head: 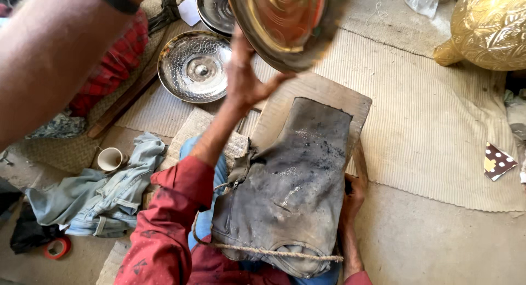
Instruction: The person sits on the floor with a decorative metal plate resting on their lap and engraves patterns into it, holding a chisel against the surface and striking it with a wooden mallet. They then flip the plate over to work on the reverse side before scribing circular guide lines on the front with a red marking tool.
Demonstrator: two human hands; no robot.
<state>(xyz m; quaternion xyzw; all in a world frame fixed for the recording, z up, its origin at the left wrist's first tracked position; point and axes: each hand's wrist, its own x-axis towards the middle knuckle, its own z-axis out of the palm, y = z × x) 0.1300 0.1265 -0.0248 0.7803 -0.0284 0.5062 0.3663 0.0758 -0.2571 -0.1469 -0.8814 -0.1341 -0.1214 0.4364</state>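
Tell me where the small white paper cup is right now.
In the head view, the small white paper cup lies on its side at the left, against the crumpled light-blue denim garment.

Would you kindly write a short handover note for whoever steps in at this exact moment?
Left hand: raised, fingers spread against the rim of the brass dish, holding it tilted above the mat.
Right hand: down beside the wooden board, at the edge of the grey cloth roped over the lap; whether it grips anything cannot be told.
Nearby: a silver embossed plate on the mat, a golden vessel at upper right.
Progress on the dish cannot be judged.
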